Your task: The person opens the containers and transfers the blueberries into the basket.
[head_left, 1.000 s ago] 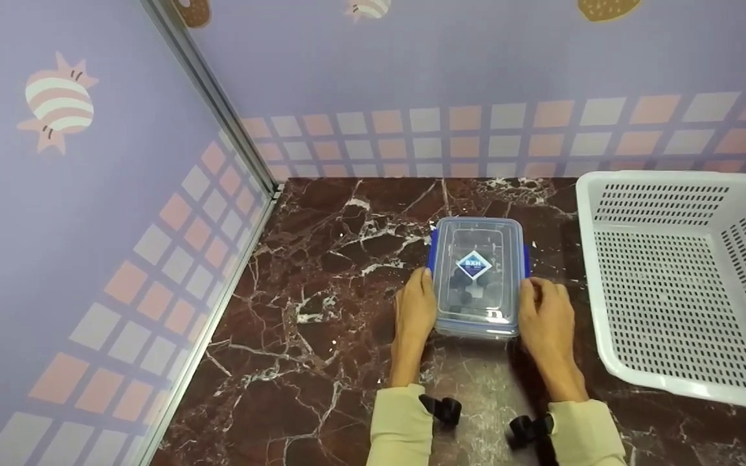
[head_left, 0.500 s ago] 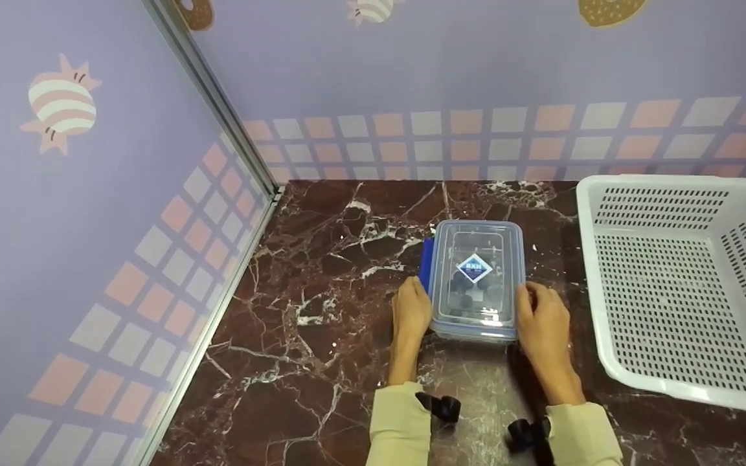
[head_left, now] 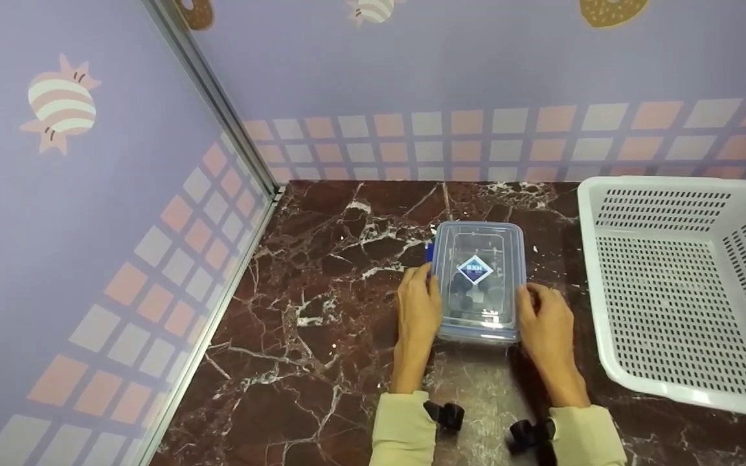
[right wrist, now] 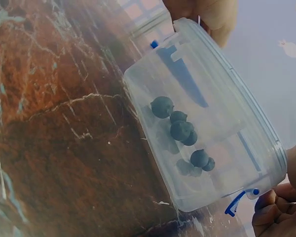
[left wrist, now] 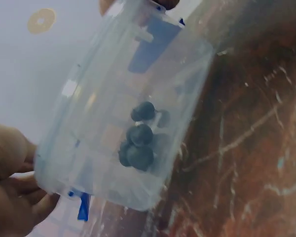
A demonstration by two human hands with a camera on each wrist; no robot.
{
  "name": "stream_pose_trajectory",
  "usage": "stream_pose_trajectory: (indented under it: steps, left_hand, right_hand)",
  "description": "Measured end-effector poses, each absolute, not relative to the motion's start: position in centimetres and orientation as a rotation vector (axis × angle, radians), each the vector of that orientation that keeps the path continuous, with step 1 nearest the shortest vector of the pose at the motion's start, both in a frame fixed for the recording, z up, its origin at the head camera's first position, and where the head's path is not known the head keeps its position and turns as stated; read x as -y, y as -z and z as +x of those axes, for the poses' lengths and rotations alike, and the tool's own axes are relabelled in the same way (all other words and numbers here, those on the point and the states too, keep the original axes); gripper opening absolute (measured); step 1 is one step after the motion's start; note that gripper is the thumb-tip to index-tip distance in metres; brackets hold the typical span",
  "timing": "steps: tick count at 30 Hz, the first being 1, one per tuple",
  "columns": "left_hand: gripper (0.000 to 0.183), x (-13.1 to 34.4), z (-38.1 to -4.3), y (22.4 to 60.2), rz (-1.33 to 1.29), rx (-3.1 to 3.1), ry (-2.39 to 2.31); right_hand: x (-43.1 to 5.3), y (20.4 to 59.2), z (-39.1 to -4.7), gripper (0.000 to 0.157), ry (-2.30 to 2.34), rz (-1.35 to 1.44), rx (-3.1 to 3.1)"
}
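The left hand [head_left: 419, 303] and right hand [head_left: 546, 320] grip the lidded box [head_left: 480, 294] with curled fingers. Dark round pieces [right wrist: 180, 130] lie inside.

A clear plastic container [head_left: 480, 304] is sitting flat and upright on a dark marbled tabletop [head_left: 321, 395], its long sides running away from the person. Its see-through lid is lying on top, bearing a diamond-shaped blue-and-white label [head_left: 474, 269]. A blue left latch [left wrist: 84, 206] and right latch [right wrist: 239, 200] are sticking outward, unfastened. Several small, dark, round berries [right wrist: 181, 129] are resting on its floor. The left hand [head_left: 419, 304] and right hand [head_left: 546, 317] are gripping its opposite sides.
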State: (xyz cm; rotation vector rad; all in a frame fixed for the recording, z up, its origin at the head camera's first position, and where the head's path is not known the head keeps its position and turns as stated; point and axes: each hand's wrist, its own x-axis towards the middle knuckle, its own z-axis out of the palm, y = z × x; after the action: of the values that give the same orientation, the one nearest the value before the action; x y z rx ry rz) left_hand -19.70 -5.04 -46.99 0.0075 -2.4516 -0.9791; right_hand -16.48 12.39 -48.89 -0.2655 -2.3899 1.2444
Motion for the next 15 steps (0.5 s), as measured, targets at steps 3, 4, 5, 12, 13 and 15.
stream_pose_trajectory:
  steps: [3, 4, 5, 12, 13, 15]
  left_hand:
    - [0.022, 4.96, -19.56, 46.70, -0.004, 2.467, 1.069]
    - [0.023, 4.95, -19.52, 46.63, 0.012, 2.473, 1.080]
    - [0.023, 4.94, -19.48, 46.58, 0.027, 2.477, 1.091]
    - [0.025, 5.02, -19.31, 46.38, 0.104, 2.516, 1.120]
    - [0.026, 5.03, -19.31, 46.36, 0.109, 2.518, 1.132]
    - [0.026, 5.02, -19.33, 46.29, 0.119, 2.521, 1.154]
  right_hand:
    - [-12.39, 48.68, -16.42, 0.031, -1.242, -0.260, 2.409]
    - [-12.38, 48.61, -16.40, 0.031, -1.243, -0.258, 2.414]
    - [-12.38, 48.57, -16.39, 0.031, -1.243, -0.259, 2.421]
    - [-12.36, 48.38, -16.45, 0.031, -1.246, -0.249, 2.429]
    - [-12.38, 48.33, -16.44, 0.030, -1.247, -0.248, 2.423]
    - [-12.39, 48.20, -16.44, 0.030, -1.243, -0.241, 2.409]
